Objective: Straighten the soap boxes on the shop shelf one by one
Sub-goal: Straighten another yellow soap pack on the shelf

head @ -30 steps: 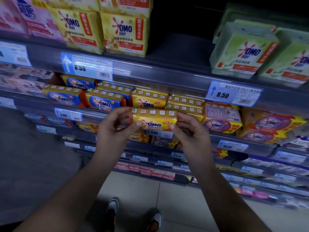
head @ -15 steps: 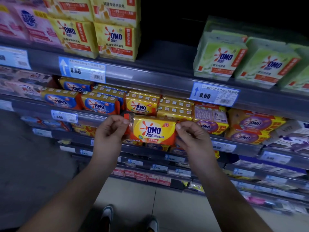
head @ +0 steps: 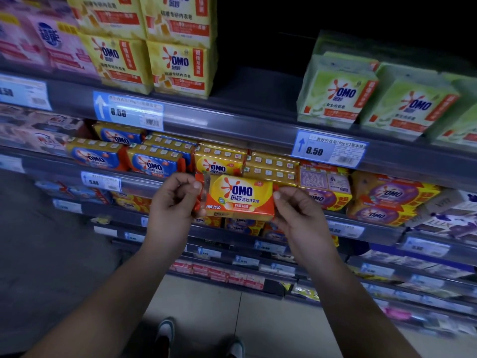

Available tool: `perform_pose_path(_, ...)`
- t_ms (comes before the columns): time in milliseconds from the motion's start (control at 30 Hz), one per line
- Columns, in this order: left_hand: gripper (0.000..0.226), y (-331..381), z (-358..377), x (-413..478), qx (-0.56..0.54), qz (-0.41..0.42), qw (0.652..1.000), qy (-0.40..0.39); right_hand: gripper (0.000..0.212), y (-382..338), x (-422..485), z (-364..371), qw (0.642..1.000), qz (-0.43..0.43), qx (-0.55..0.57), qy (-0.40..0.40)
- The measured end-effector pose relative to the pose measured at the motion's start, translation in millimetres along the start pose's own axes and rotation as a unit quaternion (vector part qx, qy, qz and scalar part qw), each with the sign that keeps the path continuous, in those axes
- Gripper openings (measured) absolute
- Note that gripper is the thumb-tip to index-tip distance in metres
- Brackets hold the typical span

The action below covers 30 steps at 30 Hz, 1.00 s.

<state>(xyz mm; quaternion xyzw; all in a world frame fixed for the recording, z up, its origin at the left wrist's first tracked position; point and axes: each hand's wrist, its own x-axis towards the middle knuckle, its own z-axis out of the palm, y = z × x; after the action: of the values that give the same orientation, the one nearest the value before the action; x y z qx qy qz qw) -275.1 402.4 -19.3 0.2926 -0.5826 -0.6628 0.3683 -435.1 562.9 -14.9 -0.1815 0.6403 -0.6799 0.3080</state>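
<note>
A yellow OMO soap box (head: pixel 241 197) is held in front of the middle shelf (head: pixel 361 226), its printed face turned toward me. My left hand (head: pixel 173 202) pinches its left wrapper end and my right hand (head: pixel 300 213) grips its right end. Behind it on the shelf lie another yellow OMO soap box (head: pixel 219 160) face-out and two stacked yellow boxes (head: pixel 272 167) showing their top sides. Blue-and-yellow OMO boxes (head: pixel 152 161) sit to the left.
Purple-and-yellow OMO packs (head: pixel 387 197) fill the shelf's right part. The shelf above carries yellow OMO packs (head: pixel 180 65) and green OMO packs (head: pixel 338 91), with a dark gap between them. Price tags (head: pixel 327 148) line the rails. Lower shelves and my shoes (head: pixel 165 332) lie below.
The held soap box has been rotated from showing its top side to showing its front face, and both hands have lowered it slightly in front of the shelf.
</note>
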Motion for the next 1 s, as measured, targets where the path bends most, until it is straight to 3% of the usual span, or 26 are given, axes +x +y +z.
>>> perform_pose_path(67,0.020,2.0,-2.4,2.8,0.008,0.006,1.000,0.000,0.024,-1.2,1.4,-0.1,0.999,0.005,0.027,-0.020)
perform_pose_path(200,0.013,6.1,-15.8,8.4,0.074,0.048,0.996,0.000,0.014,-8.6,6.9,-3.7,0.996,0.031,0.087,-0.019)
perform_pose_path(367,0.027,4.1,-20.8,15.1,0.040,-0.023,0.999,0.005,0.014,-9.6,10.2,3.6,0.990,0.076,0.118,0.003)
perform_pose_path(467,0.009,2.1,-24.6,16.1,0.024,-0.061,0.997,-0.025,0.021,-8.5,10.1,12.0,0.998,0.033,0.052,0.005)
perform_pose_path(567,0.026,2.0,-30.4,14.9,0.038,-0.021,0.998,-0.047,0.032,-7.8,8.4,20.2,0.998,-0.048,-0.032,-0.009)
perform_pose_path(667,0.025,2.8,-33.4,14.3,0.051,0.024,0.997,-0.044,0.036,-4.7,5.9,24.8,0.991,-0.105,-0.088,-0.016)
perform_pose_path(833,0.022,1.1,-37.0,14.6,0.040,0.028,0.998,-0.030,0.029,1.3,4.5,35.3,0.990,-0.123,-0.068,-0.002)
perform_pose_path(1000,0.022,-5.8,-42.3,20.4,0.023,0.025,0.999,0.026,0.037,2.9,5.6,53.1,0.993,-0.111,-0.036,-0.005)
